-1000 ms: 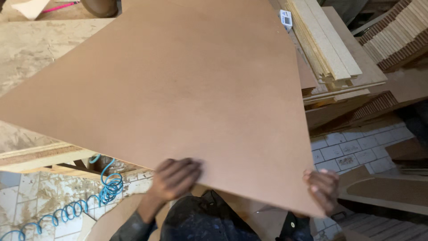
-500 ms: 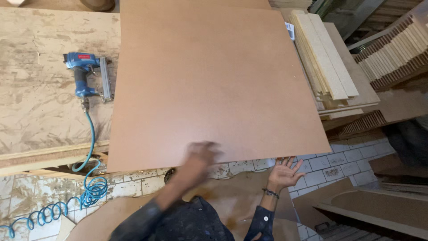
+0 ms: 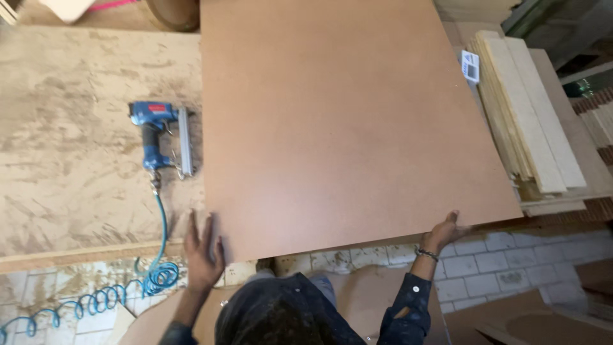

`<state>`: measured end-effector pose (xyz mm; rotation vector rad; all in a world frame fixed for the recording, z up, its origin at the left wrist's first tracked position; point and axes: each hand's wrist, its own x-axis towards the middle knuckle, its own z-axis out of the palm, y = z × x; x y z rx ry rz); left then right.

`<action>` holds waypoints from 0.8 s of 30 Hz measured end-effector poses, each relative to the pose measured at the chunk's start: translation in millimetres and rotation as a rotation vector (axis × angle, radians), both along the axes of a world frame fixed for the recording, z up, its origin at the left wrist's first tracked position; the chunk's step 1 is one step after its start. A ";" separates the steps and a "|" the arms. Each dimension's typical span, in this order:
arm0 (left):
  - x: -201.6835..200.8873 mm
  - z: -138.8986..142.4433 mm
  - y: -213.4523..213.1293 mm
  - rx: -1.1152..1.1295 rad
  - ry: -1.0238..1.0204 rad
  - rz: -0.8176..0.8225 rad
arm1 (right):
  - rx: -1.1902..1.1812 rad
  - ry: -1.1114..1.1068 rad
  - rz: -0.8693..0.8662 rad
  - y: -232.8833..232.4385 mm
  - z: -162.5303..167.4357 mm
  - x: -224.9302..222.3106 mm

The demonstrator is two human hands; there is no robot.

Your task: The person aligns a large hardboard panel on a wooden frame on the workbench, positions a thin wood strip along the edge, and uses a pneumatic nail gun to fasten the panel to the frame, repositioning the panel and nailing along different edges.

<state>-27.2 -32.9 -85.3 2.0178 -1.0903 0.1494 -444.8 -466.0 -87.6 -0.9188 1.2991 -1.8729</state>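
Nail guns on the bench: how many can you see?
1. The blue nail gun lies on the workbench, left of the brown board, beyond the left hand. Others may be hidden under the board.

A: The big board (image 3: 345,121) is plain reddish-brown, with no pattern. At its 9 o'clock lies a nail gun (image 3: 159,137), blue with a silver magazine.

B: And its coiled hose (image 3: 96,297), at the gun's 7 o'clock, is bright blue. The worktable (image 3: 70,147) is pale tan, streaked with dust.

A: At the board's 3 o'clock, the stacked strips (image 3: 527,121) are cream-yellow. At 5 o'clock, the floor tiles (image 3: 511,262) are whitish in a brick pattern.
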 end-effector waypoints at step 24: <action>29.2 -2.2 -54.9 -0.286 0.287 -0.001 | 0.273 0.798 -0.078 -46.2 -28.5 -5.1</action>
